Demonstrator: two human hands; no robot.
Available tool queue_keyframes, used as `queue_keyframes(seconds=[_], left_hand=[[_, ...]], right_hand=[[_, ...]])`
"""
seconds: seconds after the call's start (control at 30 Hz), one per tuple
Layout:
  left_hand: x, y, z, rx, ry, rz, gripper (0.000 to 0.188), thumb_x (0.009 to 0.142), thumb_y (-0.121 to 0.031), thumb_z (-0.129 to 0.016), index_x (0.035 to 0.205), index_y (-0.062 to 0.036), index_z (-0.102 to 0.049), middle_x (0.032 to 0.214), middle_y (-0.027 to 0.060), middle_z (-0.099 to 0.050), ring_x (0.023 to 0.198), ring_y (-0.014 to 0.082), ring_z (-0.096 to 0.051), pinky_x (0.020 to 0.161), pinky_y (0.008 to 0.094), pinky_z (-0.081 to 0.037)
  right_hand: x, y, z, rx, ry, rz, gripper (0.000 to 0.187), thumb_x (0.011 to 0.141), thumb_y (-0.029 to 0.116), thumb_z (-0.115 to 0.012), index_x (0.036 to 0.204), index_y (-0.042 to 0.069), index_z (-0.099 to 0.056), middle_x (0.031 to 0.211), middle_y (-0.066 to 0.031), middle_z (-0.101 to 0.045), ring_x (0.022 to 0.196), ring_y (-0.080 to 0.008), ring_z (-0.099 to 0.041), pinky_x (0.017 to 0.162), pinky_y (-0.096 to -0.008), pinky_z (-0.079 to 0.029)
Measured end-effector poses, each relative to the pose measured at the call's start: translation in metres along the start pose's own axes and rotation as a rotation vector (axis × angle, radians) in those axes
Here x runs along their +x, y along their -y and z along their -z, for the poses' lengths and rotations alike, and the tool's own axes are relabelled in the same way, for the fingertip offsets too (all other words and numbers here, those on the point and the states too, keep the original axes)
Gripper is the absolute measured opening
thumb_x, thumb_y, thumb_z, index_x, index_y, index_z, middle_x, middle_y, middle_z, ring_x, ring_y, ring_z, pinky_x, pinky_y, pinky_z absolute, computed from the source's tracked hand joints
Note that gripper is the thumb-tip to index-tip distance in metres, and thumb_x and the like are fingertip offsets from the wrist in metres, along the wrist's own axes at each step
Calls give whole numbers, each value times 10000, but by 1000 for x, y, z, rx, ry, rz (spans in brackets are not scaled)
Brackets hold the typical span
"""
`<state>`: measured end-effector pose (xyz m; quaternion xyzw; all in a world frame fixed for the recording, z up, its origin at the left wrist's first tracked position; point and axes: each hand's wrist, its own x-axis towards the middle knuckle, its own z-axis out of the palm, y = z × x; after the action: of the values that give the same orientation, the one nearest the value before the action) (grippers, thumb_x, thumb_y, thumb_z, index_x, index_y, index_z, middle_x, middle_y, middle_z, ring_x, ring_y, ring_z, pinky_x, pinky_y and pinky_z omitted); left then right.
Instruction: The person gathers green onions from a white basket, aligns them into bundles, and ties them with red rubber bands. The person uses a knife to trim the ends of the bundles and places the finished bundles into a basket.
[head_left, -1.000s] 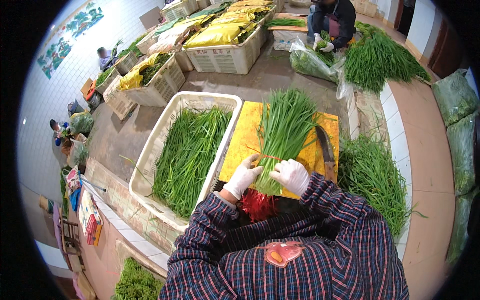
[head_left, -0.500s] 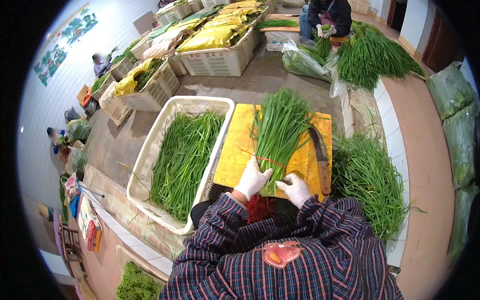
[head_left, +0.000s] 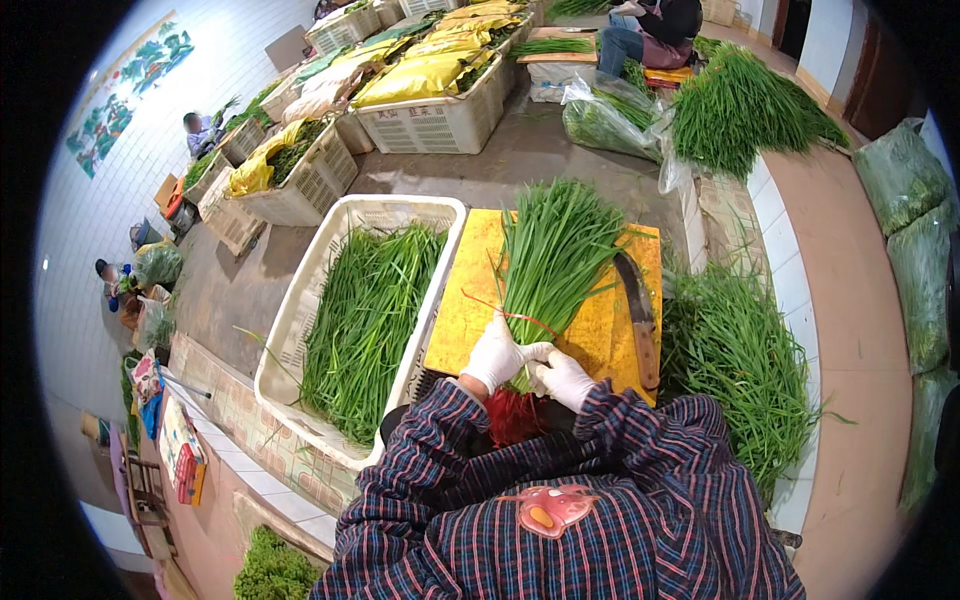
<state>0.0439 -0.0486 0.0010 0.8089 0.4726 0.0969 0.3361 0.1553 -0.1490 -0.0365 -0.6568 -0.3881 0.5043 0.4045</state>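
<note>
A bunch of garlic chives [head_left: 560, 245] lies over a yellow board [head_left: 455, 335], leaves fanned away from me and stem ends toward me. A thin red tie [head_left: 530, 318] crosses its stems, one end sticking out to the left. My left hand [head_left: 495, 356], in a white glove, is closed around the stems from the left. My right hand [head_left: 562, 378], also gloved, is closed at the stem ends, its fingers against my left thumb. To the right on the board rests a knife [head_left: 641, 325] with a wooden handle. Red ties [head_left: 515, 418] hang below the board's near edge.
A white crate [head_left: 285, 330] of loose chives stands left of the board. More chives [head_left: 745, 370] are heaped at the right. Ahead, a co-worker [head_left: 650, 45] sits by another chive pile [head_left: 740, 110], and crates [head_left: 430, 125] with yellow covers stand beyond.
My right hand has moved left, closing in against my left hand at the stem ends. The bunch has shifted slightly left. The co-worker's hands have risen away from the chives.
</note>
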Motion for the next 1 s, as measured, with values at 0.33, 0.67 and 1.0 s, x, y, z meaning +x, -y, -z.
queue_keyframes(seconds=[0.33, 0.67, 1.0], left_hand=[[-10, -9, -25, 296, -226, -81, 1086, 594, -463, -768, 1339, 108, -222, 1015, 212, -531, 900, 338, -574, 751, 393, -495], [1, -12, 12, 562, -93, -130, 1170, 495, -421, -842, 1364, 48, -215, 1100, 150, -533, 970, 296, -560, 785, 426, -455], [10, -17, -16, 604, -147, 45, 1057, 555, -501, -770, 1338, 27, -294, 1208, 141, -470, 1130, 323, -439, 967, 641, -234]], right_hand=[[9, 26, 30, -822, -435, 479, 197, 805, 270, -603, 893, 96, -577, 846, -97, -612, 767, -278, -614, 655, -379, -488], [14, 39, 27, -558, -325, 410, 171, 827, 283, -593, 884, 128, -639, 796, -120, -649, 742, -309, -622, 648, -387, -491], [76, 91, 18, -990, -142, 675, 219, 887, 237, -487, 935, 69, -619, 971, -51, -577, 821, -208, -576, 713, -314, -483]])
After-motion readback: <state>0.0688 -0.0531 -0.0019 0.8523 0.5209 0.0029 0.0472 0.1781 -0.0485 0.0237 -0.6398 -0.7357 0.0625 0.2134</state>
